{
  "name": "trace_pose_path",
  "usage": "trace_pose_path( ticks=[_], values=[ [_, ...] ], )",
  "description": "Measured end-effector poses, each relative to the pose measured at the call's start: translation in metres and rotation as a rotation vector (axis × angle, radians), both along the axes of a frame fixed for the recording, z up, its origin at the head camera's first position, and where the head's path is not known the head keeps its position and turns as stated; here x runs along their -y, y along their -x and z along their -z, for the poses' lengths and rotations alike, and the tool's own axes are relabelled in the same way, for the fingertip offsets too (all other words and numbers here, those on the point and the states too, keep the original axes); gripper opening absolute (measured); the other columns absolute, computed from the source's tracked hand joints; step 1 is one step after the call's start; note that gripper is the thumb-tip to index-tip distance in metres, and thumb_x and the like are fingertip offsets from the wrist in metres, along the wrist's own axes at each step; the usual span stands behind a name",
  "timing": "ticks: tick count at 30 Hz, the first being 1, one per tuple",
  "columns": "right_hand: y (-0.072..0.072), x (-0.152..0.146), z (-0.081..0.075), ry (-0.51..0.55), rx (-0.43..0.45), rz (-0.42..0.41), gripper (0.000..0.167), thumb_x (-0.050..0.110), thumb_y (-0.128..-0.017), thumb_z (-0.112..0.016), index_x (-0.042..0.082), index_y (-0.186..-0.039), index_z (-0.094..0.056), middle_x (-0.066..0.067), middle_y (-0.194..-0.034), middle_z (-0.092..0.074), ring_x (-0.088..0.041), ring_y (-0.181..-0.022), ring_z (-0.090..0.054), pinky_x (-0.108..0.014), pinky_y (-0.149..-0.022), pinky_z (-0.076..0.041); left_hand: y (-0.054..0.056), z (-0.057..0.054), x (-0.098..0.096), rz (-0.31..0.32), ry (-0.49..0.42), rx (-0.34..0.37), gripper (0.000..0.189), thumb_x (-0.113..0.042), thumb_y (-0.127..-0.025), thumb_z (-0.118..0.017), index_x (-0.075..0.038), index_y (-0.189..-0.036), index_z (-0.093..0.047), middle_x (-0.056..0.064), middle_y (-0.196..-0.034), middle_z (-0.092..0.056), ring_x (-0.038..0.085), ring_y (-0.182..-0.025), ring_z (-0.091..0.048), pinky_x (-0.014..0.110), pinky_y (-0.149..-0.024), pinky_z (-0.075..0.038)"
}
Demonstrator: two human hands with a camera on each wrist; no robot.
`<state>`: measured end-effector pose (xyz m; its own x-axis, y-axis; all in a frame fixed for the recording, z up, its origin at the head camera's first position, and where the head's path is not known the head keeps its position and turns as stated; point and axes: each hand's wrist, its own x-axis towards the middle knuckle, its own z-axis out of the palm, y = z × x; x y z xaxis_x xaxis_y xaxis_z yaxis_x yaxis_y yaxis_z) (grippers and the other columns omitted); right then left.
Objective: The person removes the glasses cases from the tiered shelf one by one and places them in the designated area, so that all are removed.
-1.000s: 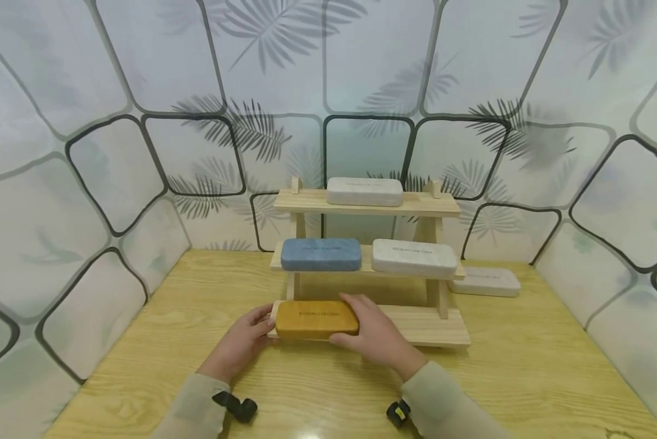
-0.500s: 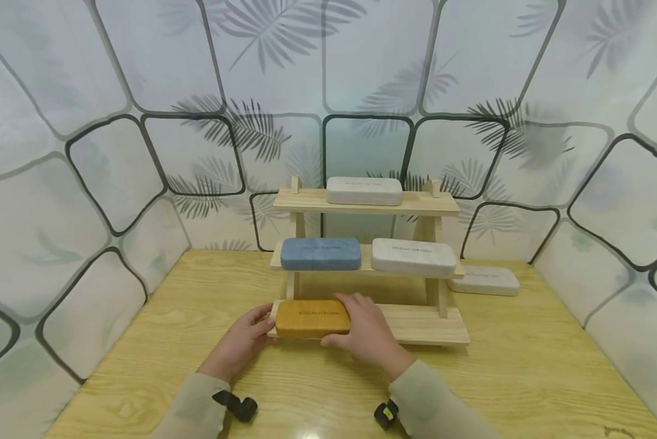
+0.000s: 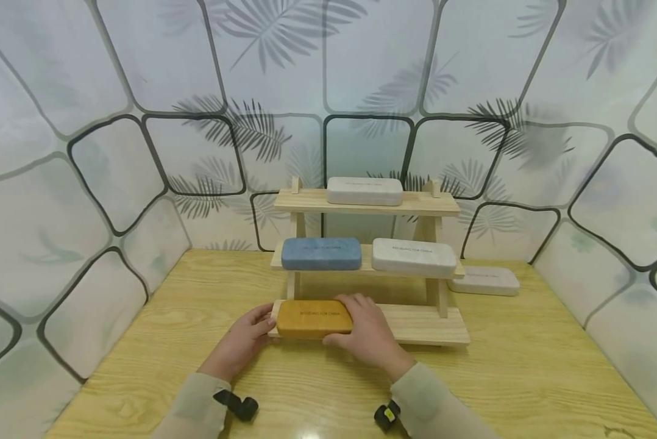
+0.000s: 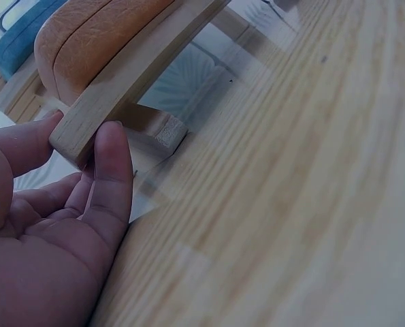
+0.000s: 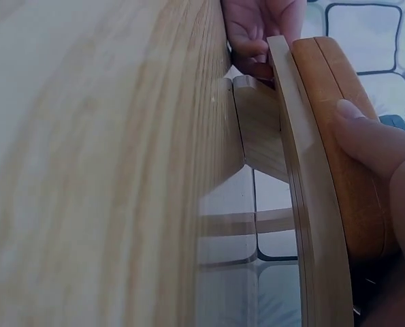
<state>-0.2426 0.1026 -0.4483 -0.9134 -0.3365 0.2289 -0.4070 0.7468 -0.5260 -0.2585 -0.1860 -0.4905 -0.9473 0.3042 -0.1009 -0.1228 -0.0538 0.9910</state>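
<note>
Gripping orange case on btm shelf w/ R grip, we pinch shelf's L end w/ L grip; blue case above.

The orange case, oblong with rounded corners and a leathery surface, lies flat at the left end of the bottom shelf, its long side running along the shelf. It is shut, a seam tracing its side; dark lettering marks the upper face. The stand, pale bare timber in three stepped tiers, is upright.
</note>
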Motion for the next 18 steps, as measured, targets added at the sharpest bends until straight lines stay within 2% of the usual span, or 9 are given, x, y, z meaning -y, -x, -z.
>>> trace_pose_path(
  ticks=[11,18],
  values=[
    [-0.004,-0.009,0.0,0.104,0.08,-0.035,0.082,0.04,-0.079,-0.087,0.016,-0.148,-0.05,-0.002,-0.137,-0.05,-0.018,-0.11,-0.054,-0.044,-0.094,-0.046,0.0,0.0,0.002,0.026,-0.028,-0.009,0.063,-0.018,-0.108,-0.051,0.003,-0.158,-0.021,0.026,-0.147,-0.039,0.023,-0.122,-0.055,0.043,-0.098,-0.051],
    [-0.01,-0.016,-0.005,0.158,0.142,-0.047,0.082,0.043,-0.08,-0.086,0.019,-0.149,-0.049,0.0,-0.138,-0.048,-0.018,-0.109,-0.053,-0.045,-0.094,-0.045,-0.001,-0.001,0.0,0.02,-0.04,-0.004,0.06,-0.016,-0.108,-0.05,0.003,-0.158,-0.021,0.026,-0.148,-0.039,0.025,-0.124,-0.054,0.044,-0.099,-0.051]
  ],
)
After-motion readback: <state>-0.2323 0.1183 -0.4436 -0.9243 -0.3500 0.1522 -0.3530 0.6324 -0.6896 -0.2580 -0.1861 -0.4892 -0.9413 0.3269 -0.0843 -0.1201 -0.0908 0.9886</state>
